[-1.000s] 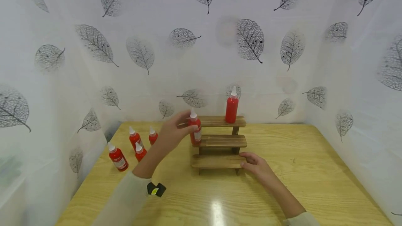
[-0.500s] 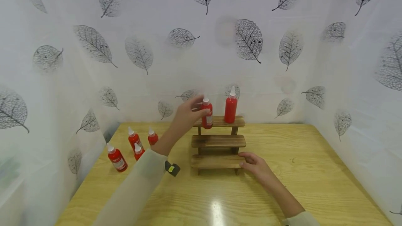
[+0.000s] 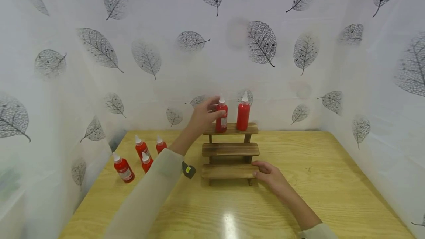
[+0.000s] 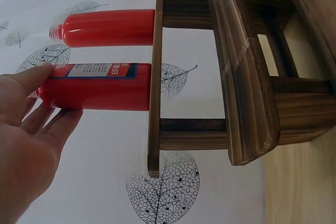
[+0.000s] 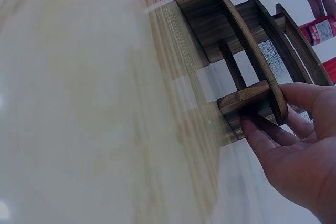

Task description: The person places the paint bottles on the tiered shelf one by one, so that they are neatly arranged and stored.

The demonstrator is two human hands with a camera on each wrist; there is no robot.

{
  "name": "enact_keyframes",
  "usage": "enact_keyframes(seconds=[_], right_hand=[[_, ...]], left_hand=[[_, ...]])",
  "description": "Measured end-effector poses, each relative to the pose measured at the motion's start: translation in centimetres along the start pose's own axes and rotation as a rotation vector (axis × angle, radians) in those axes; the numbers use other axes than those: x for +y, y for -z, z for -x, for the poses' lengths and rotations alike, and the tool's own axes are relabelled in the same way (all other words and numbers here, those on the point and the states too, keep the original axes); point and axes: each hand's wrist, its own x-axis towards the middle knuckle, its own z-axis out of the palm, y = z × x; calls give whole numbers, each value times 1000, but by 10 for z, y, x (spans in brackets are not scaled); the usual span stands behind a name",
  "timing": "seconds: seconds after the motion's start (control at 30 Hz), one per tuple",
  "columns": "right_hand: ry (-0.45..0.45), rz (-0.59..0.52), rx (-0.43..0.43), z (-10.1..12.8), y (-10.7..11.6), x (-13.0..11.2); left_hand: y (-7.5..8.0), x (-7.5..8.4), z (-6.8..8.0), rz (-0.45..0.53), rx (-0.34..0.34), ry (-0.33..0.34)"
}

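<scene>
My left hand point(image 3: 206, 114) holds a red squeeze bottle point(image 3: 221, 119) with a white pointed nozzle near its top. In the left wrist view that bottle point(image 4: 100, 90) has its base against the top step of a three-step wooden rack point(image 3: 230, 149), with thumb and fingers on either side of its upper end. A second red bottle point(image 3: 243, 116) stands upright on the same step, to the right and a little apart. My right hand point(image 3: 270, 174) grips the right end of the lowest step; the right wrist view shows fingers point(image 5: 257, 136) around that end.
Several more red bottles point(image 3: 124, 170) with white nozzles stand on the left of the wooden table point(image 3: 299, 194). Behind and along both sides hangs a white curtain point(image 3: 186, 65) printed with dark leaves.
The left hand has carried its bottle up and to the right, from beside the middle step onto the top step. My right hand stays at the lowest step.
</scene>
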Motion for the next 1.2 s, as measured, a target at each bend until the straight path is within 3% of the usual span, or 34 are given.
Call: enact_keyframes(seconds=[0.33,0.63,0.93,1.2], right_hand=[[-2,6,-6,0,1,0],[3,-4,-17,0,0,0],[-5,0,-18,0,0,0],[0,5,-13,1,1,-1]], left_hand=[[-5,-5,-7,-27,18,-44],[0,-4,2,-16,46,-85],[23,-6,37,-21,108,-191],[58,-16,87,-30,134,-136]])
